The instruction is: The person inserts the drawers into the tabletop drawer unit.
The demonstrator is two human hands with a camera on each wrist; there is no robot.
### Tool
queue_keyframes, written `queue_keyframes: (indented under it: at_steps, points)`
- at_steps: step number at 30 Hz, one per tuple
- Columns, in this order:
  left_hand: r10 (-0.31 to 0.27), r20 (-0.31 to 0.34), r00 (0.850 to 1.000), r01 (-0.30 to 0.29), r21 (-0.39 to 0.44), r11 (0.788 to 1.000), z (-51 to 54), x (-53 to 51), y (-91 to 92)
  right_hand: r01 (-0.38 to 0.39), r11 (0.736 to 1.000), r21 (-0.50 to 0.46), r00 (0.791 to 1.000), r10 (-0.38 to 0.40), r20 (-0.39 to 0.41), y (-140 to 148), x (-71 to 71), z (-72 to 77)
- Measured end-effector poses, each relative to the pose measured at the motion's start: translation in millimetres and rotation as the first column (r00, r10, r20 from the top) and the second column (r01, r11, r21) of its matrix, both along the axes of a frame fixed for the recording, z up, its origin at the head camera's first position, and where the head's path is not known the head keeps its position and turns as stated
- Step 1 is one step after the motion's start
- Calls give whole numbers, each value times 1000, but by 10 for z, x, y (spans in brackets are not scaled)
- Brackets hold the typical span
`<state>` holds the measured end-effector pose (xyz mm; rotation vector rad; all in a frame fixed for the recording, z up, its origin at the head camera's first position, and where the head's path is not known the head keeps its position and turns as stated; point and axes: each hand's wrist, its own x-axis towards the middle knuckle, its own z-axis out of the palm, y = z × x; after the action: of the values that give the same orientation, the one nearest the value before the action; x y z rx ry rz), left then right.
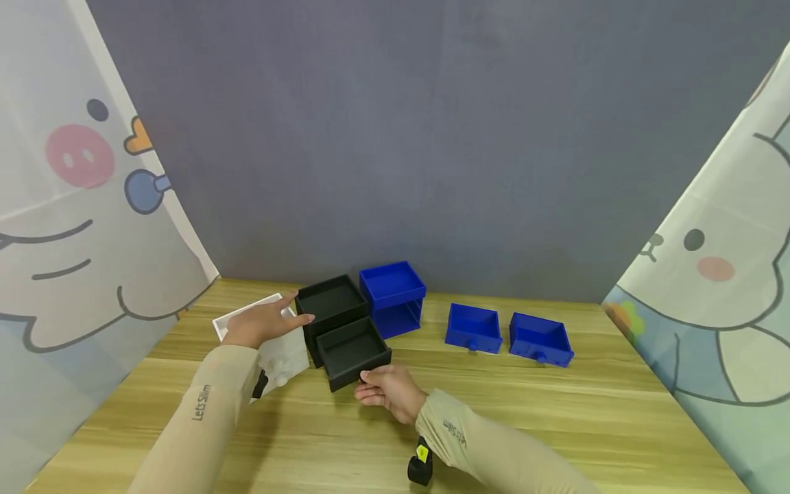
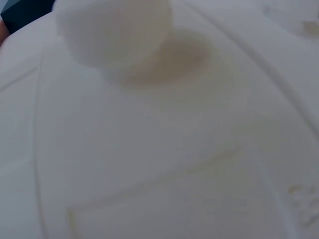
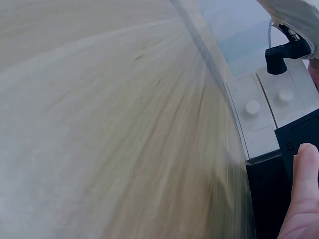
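In the head view a black drawer sticks out of the front of a black cabinet. My right hand pinches the drawer's front edge at its lower middle. Over the white cabinet reaches my left hand, its thumb and fingers extended to the black cabinet's left side. The left wrist view is filled by the white cabinet's front with a round knob. In the right wrist view, a finger of my right hand lies against the black drawer's front.
Right of the black cabinet stands a blue cabinet with an empty opening below its top tray. Two separate blue drawers lie farther right on the wooden table. A grey curtain stands behind, with printed cloths at both sides.
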<state>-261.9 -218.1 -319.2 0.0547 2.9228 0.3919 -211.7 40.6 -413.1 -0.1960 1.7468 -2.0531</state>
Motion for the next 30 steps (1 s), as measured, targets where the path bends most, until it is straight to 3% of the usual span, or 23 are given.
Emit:
queue_keyframes:
  at_steps: [14,30]
  points:
    - [-6,-11,1000,6,15,1000,-8,-12,-1,4,1000,12,1000,-4,-3,-77,-14,69]
    - [-6,-4,1000,6,28,1000,-30,-14,6,2,1000,11,1000,-3,17,-28,-67,39]
